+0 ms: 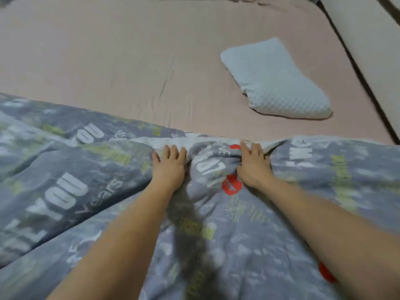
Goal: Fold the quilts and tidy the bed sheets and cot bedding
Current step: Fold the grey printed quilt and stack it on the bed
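A grey-blue quilt (71, 191) printed with white and green lettering and red lips covers the near half of the bed. Its far edge runs across the middle of the view. My left hand (170, 164) lies flat on the quilt at that edge, fingers spread. My right hand (253, 164) rests on the quilt a short way to the right, fingers reaching to the edge. A bunched ridge of quilt (213, 163) stands up between the two hands. Beyond the quilt the pink bed sheet (129, 61) lies mostly smooth, with a few creases near the middle.
A pale blue textured pillow (275, 81) lies at an angle on the sheet at the right. A cream padded bed side or headboard (368, 40) runs along the right edge. A dark blurred strand hangs in front of the quilt between my arms.
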The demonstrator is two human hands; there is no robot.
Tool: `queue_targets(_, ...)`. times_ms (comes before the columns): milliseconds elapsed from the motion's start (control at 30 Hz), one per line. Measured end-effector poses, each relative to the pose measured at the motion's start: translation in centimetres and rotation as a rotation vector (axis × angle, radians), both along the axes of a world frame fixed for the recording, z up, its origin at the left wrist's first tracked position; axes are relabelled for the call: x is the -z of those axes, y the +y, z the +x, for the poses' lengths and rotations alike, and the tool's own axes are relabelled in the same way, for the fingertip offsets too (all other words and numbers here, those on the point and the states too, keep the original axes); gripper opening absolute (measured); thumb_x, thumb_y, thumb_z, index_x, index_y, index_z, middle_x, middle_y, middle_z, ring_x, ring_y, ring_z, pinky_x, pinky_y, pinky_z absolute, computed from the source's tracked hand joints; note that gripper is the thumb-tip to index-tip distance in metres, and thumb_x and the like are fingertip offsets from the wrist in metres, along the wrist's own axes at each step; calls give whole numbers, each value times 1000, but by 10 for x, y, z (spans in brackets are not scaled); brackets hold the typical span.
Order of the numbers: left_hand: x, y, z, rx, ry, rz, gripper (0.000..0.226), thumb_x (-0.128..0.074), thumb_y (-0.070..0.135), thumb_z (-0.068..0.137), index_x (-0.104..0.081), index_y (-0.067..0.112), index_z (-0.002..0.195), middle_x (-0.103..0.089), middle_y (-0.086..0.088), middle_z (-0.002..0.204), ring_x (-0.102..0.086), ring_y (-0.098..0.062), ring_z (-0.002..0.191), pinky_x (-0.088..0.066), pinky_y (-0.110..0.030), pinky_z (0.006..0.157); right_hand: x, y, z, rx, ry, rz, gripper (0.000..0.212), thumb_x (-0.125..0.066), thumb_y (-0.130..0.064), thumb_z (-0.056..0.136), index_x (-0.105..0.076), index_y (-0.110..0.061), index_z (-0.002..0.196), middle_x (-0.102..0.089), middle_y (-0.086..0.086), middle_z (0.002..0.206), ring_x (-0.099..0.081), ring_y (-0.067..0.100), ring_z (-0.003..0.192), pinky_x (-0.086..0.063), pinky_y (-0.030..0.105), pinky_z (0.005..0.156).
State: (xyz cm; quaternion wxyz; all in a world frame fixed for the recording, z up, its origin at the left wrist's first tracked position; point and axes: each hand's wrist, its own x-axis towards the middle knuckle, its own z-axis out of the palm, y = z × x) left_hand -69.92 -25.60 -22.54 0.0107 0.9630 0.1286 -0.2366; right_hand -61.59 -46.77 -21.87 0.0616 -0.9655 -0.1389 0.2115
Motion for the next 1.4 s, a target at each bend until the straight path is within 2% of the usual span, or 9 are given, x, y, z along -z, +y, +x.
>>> queue_targets(200,-89,55,-51,-85,-55,24,38,-37,27,100,-40,13,135,-41,-11,140,-33,-30,133,-28,-49,108,-64,65,-57,-173,-48,234,43,-49,-32,97,-48,-10,134,-43,13,138,-40,30,129,-33,38,107)
queue_targets(500,-174,158,-126,-100,-22,227,38,-38,3,96,-48,12,131,-48,-10,127,-43,-28,121,-42,-39,91,-119,173,-107,-335,165,339,42,-43,-32,100,-47,-8,134,-45,14,136,-49,29,118,-38,34,95)
queue_targets(767,-110,278,-119,-54,-89,227,26,-46,12,95,-53,18,120,-51,-6,125,-50,-26,119,-44,-37,80,-86,343,-123,-228,92,355,48,-58,-42,90,-49,-13,127,-49,13,135,-48,31,121,-42,38,92)
queue_targets(833,-83,311,-107,-4,-159,173,29,-43,13,97,-49,19,124,-49,-7,131,-55,-29,113,-43,-36,75,-67,387,-118,-227,96,197,57,-66,-42,84,-45,-15,129,-45,14,136,-46,33,123,-42,39,93)
queue_targets(967,-39,344,-88,128,-87,53,59,-38,11,99,-14,20,153,-12,-14,159,-53,-36,120,-44,-40,89,-33,420,-113,-176,205,-157,97,-85,-43,64,-32,-17,141,-42,10,143,-45,30,129,-43,40,97)
queue_targets(1033,-19,353,-85,186,-58,36,51,-36,14,100,-24,18,149,-30,-19,149,-54,-37,118,-44,-40,91,-21,429,-111,-179,309,-240,107,-85,-44,61,-26,-16,146,-41,9,146,-46,29,129,-45,39,100)
queue_targets(1167,-7,375,-81,72,-204,-38,29,-31,13,101,-49,6,123,-47,-21,125,-55,-40,111,-42,-44,92,-19,445,-100,-17,494,-41,65,-79,-44,73,-58,-9,123,-61,10,124,-62,27,104,-55,34,74)
queue_targets(1300,-37,404,-58,-133,-536,-170,20,-33,4,97,-46,0,112,-44,-25,118,-54,-45,96,-39,-46,77,-27,479,-100,62,-72,132,31,-53,-18,91,-60,-13,121,-60,14,123,-56,32,113,-47,36,86)
queue_targets(1400,-68,444,-27,-174,-823,-183,17,-36,1,94,-44,2,109,-42,-25,113,-53,-48,86,-37,-50,73,-43,522,-75,151,-523,434,35,-46,-5,87,-61,-14,118,-54,15,112,-46,33,110,-39,39,79)
